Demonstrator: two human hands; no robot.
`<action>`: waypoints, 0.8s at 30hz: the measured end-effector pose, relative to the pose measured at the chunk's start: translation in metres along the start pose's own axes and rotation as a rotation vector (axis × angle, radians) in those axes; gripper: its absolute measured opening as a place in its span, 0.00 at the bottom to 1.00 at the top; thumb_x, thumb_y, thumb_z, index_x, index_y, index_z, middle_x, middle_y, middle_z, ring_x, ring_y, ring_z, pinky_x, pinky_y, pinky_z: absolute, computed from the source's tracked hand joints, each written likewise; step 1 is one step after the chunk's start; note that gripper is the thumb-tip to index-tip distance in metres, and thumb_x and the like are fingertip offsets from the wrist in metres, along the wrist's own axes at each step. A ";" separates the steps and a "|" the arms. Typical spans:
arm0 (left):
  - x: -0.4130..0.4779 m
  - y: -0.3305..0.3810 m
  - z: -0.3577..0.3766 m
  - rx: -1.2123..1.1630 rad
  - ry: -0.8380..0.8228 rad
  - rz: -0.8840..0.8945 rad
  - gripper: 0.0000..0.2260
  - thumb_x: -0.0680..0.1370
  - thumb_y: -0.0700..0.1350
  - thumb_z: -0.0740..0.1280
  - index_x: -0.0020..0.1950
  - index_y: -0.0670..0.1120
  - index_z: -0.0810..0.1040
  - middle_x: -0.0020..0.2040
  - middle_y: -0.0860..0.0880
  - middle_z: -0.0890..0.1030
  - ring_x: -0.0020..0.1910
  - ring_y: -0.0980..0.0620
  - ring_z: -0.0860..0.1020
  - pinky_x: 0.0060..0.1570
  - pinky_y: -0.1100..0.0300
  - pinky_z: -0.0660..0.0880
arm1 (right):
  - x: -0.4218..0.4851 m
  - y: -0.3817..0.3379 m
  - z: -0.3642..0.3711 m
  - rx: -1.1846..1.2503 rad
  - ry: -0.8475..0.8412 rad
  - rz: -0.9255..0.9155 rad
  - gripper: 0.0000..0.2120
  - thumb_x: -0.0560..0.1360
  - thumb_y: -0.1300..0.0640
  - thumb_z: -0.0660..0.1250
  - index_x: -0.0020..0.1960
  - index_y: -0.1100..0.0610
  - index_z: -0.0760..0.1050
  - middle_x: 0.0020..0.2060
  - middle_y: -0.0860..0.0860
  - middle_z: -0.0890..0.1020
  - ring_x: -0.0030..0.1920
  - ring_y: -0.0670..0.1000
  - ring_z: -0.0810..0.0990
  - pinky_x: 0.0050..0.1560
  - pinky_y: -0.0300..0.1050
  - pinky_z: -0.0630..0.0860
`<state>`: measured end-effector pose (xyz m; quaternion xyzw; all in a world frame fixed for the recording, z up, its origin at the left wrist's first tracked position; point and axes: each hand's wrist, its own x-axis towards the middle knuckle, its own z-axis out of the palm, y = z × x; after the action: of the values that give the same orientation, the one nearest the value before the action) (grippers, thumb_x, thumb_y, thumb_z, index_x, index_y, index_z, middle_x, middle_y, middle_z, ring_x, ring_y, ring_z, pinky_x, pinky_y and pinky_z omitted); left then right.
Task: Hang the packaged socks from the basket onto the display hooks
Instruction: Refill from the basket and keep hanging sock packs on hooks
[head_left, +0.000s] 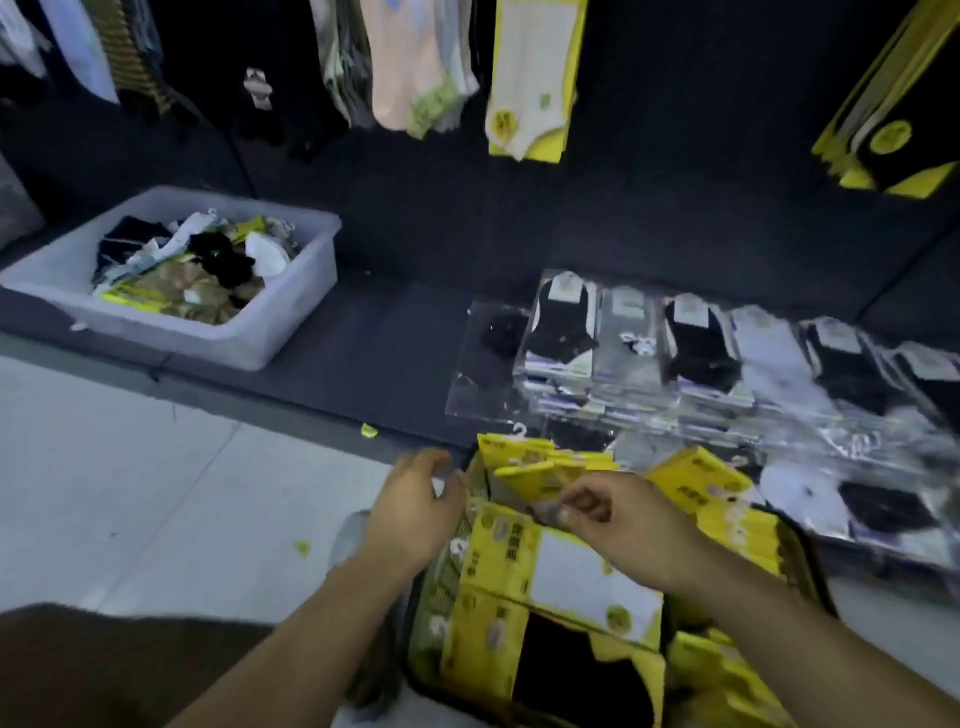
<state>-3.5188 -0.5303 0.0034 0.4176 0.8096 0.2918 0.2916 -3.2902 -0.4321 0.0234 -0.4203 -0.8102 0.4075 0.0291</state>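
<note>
A basket (802, 564) low in the head view is packed with yellow-carded sock packs (550, 587). Both hands are over its far end. My right hand (618, 525) pinches the top of an upright yellow pack (530, 467) between thumb and fingers. My left hand (415, 499) is at the basket's left edge, its fingers curled against the packs there; what it grips is blurred. On the dark wall above hang a white sock pack on a yellow card (530, 78), peach and green socks (410, 67) and a black-and-yellow pack (893, 114). The hooks themselves are out of sight.
A white plastic bin (291, 332) of loose socks stands on the dark platform at left. Rows of clear-wrapped black and white socks (701, 353) lie on the platform at right. Pale floor tiles (156, 467) spread to the left; a dark shape fills the bottom left corner.
</note>
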 end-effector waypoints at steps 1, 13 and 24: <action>-0.013 -0.015 0.007 -0.004 0.006 -0.056 0.15 0.85 0.45 0.64 0.71 0.43 0.78 0.67 0.42 0.78 0.67 0.40 0.77 0.62 0.53 0.71 | -0.005 0.011 0.017 -0.048 -0.061 0.011 0.08 0.81 0.51 0.67 0.60 0.49 0.79 0.49 0.42 0.81 0.47 0.36 0.78 0.46 0.33 0.75; -0.083 -0.092 0.052 -0.292 -0.168 -0.201 0.16 0.82 0.55 0.64 0.70 0.56 0.69 0.61 0.54 0.85 0.59 0.53 0.84 0.64 0.43 0.80 | 0.009 0.065 0.095 -0.572 -0.005 0.070 0.31 0.78 0.41 0.68 0.76 0.51 0.64 0.73 0.53 0.69 0.73 0.58 0.64 0.69 0.53 0.60; -0.075 -0.085 0.054 -0.253 -0.131 -0.188 0.30 0.79 0.54 0.72 0.77 0.46 0.65 0.71 0.44 0.76 0.70 0.44 0.76 0.70 0.38 0.74 | 0.017 0.037 0.037 -0.081 -0.150 0.102 0.07 0.79 0.56 0.70 0.54 0.58 0.80 0.49 0.44 0.79 0.50 0.49 0.77 0.51 0.47 0.71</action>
<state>-3.4871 -0.6222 -0.0756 0.3183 0.7810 0.3352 0.4201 -3.2913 -0.4323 -0.0312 -0.4302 -0.8034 0.4057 -0.0698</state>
